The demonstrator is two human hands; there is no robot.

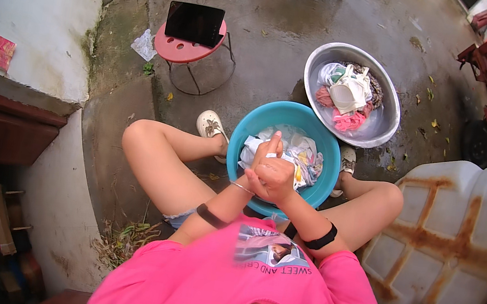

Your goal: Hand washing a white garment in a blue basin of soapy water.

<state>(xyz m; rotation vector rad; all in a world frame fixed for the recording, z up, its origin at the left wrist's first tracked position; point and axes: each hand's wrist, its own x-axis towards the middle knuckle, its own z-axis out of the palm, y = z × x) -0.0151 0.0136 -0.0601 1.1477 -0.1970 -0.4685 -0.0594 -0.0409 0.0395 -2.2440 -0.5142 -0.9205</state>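
My left hand (264,157) and my right hand (275,178) are pressed together above a turquoise basin (323,196). The right is curled into a fist against the left. A bit of white cloth (249,153) shows beside and between them, and both hands appear closed on it; most of the gripped part is hidden by my fingers. White and patterned wet clothes (308,160) lie in the basin, which stands between my legs.
Beyond the basin to the right, a silver metal basin (388,123) holds white, pink and dark clothes. A black tablet (194,23) leans on a red stool (177,49) at the far left. A rust-stained white tank (433,227) stands at my right, on wet concrete.
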